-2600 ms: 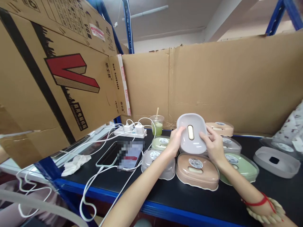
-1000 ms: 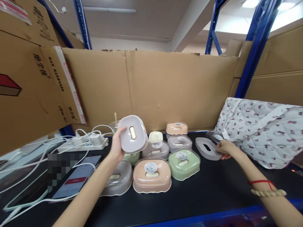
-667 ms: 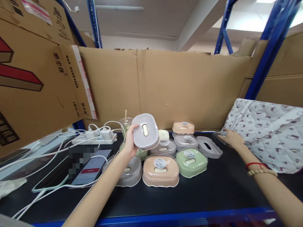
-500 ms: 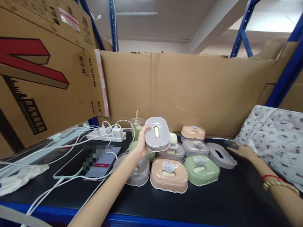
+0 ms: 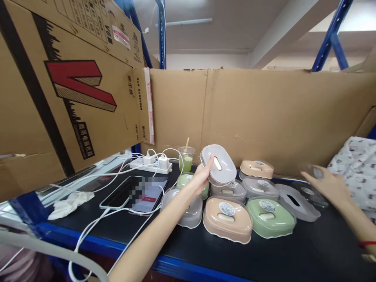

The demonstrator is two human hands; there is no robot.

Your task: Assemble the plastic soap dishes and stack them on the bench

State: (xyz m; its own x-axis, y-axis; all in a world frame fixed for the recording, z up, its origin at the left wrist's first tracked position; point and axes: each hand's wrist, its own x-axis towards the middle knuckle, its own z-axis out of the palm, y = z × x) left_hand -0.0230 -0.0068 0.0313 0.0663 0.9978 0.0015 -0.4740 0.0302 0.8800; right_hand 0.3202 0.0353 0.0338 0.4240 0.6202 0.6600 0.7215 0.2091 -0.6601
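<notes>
My left hand (image 5: 202,176) grips a grey plastic box (image 5: 225,172) from its left side, thumb on top beside a pale oval piece in the middle. The box is tilted above a row of similar boxes. Below it sit a peach box (image 5: 227,220) and a green box (image 5: 270,216), both with clear covers and round stickers. My right hand (image 5: 330,184), blurred by motion, is raised at the right with a see-through plastic lid (image 5: 318,172) in its fingers. Under that hand another clear lid (image 5: 313,194) lies on the black tabletop, near a loose grey slotted part (image 5: 299,203).
Two phones (image 5: 125,192) with white cables lie at the left, before a power strip (image 5: 152,166). A cup with green drink (image 5: 186,160) stands at the back. Cardboard (image 5: 252,113) walls the rear; a patterned white cloth (image 5: 357,172) fills the right.
My right hand has lifted off the tabletop with a clear lid. My left hand still holds the grey box, now tilted more to the right. The view has swung left.
</notes>
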